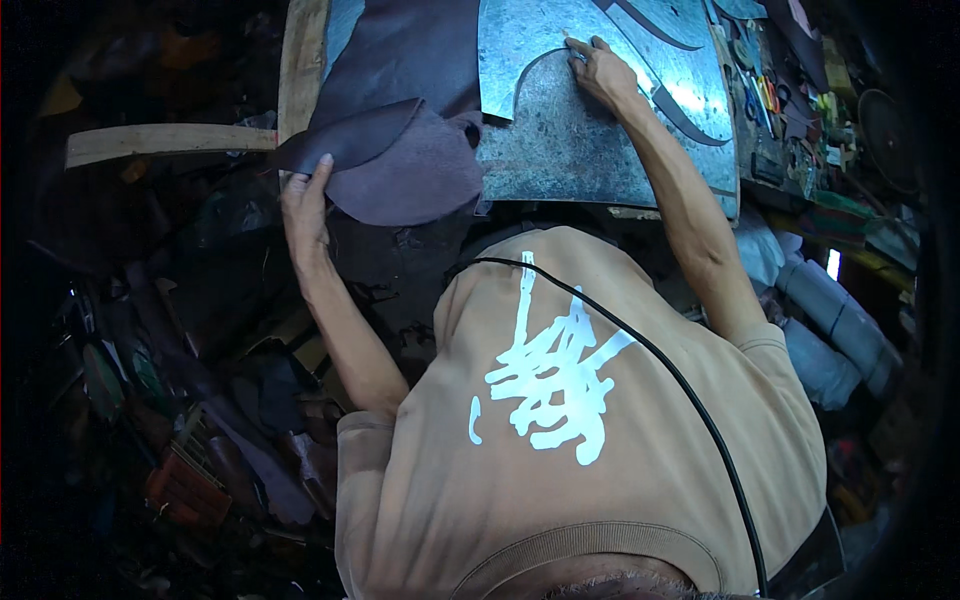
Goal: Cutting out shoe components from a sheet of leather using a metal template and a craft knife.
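Note:
My left hand [308,200] grips the folded-over edge of a large dark brown leather piece [410,50], thumb on top and the other fingers mostly hidden beneath. The leather's lighter rough underside [410,180] shows where its near end hangs past the table edge. To the right, my right hand [605,75] reaches forward, its fingertips touching the curved edge of a pale, brightly lit sheet [505,60]. Its fingers are partly stretched, and nothing visible is held in them. The sheet lies beside the leather on a worn grey work surface [570,160].
Narrow dark curved strips [690,120] lie right of my right hand. Scissors and other small tools [768,95] crowd the right side. A wooden slat [170,143] juts out left of the table. Wrapped rolls [835,300] stand at the right; a black cable [690,385] crosses my shirt.

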Action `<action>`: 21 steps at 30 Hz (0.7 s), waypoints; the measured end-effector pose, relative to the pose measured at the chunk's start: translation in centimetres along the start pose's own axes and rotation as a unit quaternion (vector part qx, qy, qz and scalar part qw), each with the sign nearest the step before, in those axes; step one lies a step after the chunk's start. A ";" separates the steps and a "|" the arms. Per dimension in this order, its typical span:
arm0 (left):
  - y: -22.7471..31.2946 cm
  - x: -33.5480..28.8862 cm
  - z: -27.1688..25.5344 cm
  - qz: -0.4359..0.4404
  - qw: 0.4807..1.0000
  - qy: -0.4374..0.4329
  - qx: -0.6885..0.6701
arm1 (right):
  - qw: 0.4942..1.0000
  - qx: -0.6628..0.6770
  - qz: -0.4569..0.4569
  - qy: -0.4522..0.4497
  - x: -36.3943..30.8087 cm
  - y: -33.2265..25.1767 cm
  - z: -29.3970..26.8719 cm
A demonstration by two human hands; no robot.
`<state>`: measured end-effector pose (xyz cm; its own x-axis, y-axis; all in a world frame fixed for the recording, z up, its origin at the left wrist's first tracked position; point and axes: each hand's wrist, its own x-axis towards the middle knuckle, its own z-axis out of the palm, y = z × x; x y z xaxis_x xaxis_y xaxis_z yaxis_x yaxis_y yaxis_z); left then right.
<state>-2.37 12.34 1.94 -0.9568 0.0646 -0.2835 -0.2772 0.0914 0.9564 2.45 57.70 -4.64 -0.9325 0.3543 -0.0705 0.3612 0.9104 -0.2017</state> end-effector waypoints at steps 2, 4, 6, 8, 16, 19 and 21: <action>-1.2 2.1 -2.5 -0.046 0.999 0.000 -0.026 | 1.000 0.007 -0.019 0.002 0.0 -1.1 -0.5; -1.0 3.9 -3.0 -0.126 0.977 0.043 0.169 | 1.000 0.015 -0.025 0.000 0.3 -0.9 -0.5; -1.0 3.9 -2.4 -0.011 0.944 0.127 0.306 | 1.000 0.018 -0.024 -0.003 0.5 -0.3 -0.6; 1.4 2.8 1.1 0.156 0.869 0.216 0.417 | 0.999 0.026 -0.023 -0.039 0.5 0.5 -0.8; -0.8 0.8 17.4 0.407 0.762 -0.152 0.480 | 0.990 0.115 -0.011 0.084 -2.3 5.9 -3.8; -3.7 1.0 18.6 0.364 0.755 -0.197 0.508 | 0.994 0.085 0.042 0.057 -3.9 8.6 -5.0; -4.0 0.2 18.6 0.371 0.781 -0.191 0.465 | 0.996 0.039 0.065 0.045 -4.6 10.5 -4.9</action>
<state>0.15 30.48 -3.26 -0.6791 0.7176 0.1543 0.6937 0.5588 0.4545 10.60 66.72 -1.61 -0.8723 0.4889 -0.0131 0.4735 0.8375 -0.2729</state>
